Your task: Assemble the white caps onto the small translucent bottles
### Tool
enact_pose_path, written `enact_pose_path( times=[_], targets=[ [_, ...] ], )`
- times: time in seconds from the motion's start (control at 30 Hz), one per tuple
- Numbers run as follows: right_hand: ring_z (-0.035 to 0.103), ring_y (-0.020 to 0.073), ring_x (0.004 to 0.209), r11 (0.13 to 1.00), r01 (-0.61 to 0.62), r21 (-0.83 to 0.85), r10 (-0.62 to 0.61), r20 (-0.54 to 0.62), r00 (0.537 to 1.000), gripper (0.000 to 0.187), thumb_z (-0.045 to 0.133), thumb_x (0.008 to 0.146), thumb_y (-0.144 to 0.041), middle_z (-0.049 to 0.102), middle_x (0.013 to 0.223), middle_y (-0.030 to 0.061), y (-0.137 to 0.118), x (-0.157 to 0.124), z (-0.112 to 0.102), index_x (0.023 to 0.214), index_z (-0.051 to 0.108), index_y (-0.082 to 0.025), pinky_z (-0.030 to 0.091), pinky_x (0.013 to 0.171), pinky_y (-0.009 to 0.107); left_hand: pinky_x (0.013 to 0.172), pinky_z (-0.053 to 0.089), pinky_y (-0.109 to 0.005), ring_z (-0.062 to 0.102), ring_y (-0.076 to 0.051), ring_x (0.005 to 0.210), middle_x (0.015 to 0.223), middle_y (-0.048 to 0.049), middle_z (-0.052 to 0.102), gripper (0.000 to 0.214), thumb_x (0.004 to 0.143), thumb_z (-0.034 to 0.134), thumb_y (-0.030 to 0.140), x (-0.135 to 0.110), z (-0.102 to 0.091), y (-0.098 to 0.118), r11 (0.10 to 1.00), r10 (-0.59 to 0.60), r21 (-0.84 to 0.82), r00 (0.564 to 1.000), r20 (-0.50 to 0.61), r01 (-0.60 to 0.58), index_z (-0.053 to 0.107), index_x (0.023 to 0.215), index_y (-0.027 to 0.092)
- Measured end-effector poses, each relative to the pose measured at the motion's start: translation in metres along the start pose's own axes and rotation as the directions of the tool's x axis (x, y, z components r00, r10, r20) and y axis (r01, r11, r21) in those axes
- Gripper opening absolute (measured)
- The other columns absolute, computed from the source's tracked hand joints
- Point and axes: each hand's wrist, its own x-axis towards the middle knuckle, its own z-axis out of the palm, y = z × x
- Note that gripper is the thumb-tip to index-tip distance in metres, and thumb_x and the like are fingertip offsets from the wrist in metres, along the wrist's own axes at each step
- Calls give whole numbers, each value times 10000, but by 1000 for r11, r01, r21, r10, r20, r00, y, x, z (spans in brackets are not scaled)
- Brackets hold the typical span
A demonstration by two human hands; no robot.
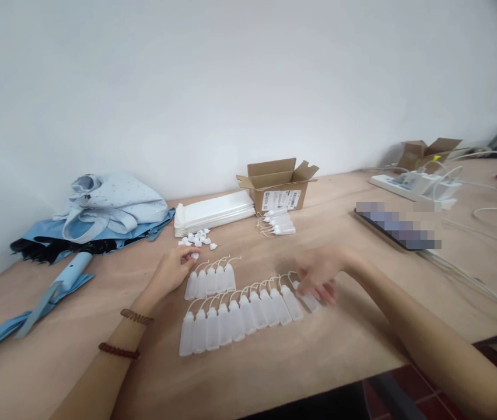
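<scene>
My left hand (177, 267) pinches a small white cap (195, 255) between thumb and fingertips, beside a pile of similar white caps (195, 237). Blurred by motion, my right hand (317, 271) has its fingers curled over the last bottle (310, 300) at the right end of the front row; whether it grips the bottle cannot be made out. That front row of small translucent squeeze bottles (231, 321) lies flat side by side, thin pale tubes curving from the tops. Behind it is a shorter row of the same bottles (210, 283).
Several more bottles (281, 221) lie before an open cardboard box (281, 189). Left of the box is a stack of white flat packs (213, 213). Folded fabric (112, 204) and an umbrella (71, 274) occupy the left side. At right are a phone (395, 227), a power strip (415, 185) and cables.
</scene>
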Motion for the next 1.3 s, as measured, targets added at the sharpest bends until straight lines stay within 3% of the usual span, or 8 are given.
enact_pose_path(
  times=[0.13,0.23,0.33,0.43,0.6,0.73,0.9,1.3],
  targets=[
    [574,129,466,1000,4,5,-4,23,1000,323,549,752,-357,611,493,39,7,2,-5,571,646,-107,415,495,217,668,470,-317,607,-215,699,803,-64,698,400,730,522,401,-2,-3,8,997,-74,20,997,-22,74,704,978,145],
    [560,125,482,980,198,34,-186,-209,960,290,530,753,-288,610,500,38,11,2,-7,535,616,-117,409,511,220,662,472,-316,601,-206,677,804,-51,702,398,719,571,446,-4,-7,19,989,-146,-11,982,-117,145,704,964,163],
    [532,104,519,880,475,2,-393,-558,731,250,498,773,-234,625,566,23,6,3,-5,575,607,-127,368,512,205,696,495,-329,632,-220,744,850,-59,711,391,715,625,463,-9,-8,37,959,-207,-223,968,-141,173,680,963,166],
    [503,98,541,805,591,-44,-435,-721,540,214,493,779,-218,618,613,9,-5,11,2,646,635,-128,344,512,205,746,522,-324,659,-227,855,922,-70,707,368,675,701,421,-17,-4,61,825,-176,-552,983,-46,122,626,926,162],
    [494,98,544,789,595,-154,-456,-795,399,151,516,762,-199,591,604,-3,-20,33,15,695,632,-131,326,514,204,788,532,-315,659,-192,830,839,-43,689,293,672,737,342,-30,11,90,745,-74,-653,990,124,137,642,882,161],
    [450,86,508,800,511,-315,-517,-794,319,103,531,737,-175,537,546,-20,-30,41,24,650,579,-149,300,514,204,814,526,-325,640,-200,882,902,-57,691,284,709,710,332,-33,17,96,733,-15,-671,989,148,112,680,938,167],
    [441,88,511,797,448,-405,-558,-778,290,71,534,747,-176,571,593,-2,-36,46,33,681,547,-153,267,511,210,886,503,-330,613,-200,965,1014,-66,674,255,749,674,306,-32,19,96,716,79,-698,995,68,-9,702,967,177],
    [558,193,728,840,292,-457,-542,-735,408,260,531,788,-192,648,877,104,-38,39,33,1018,627,-119,354,614,263,824,465,-310,594,-196,920,1013,-70,641,268,872,531,270,-38,18,95,884,260,-402,966,-2,-239,687,1086,225]
  ],
)
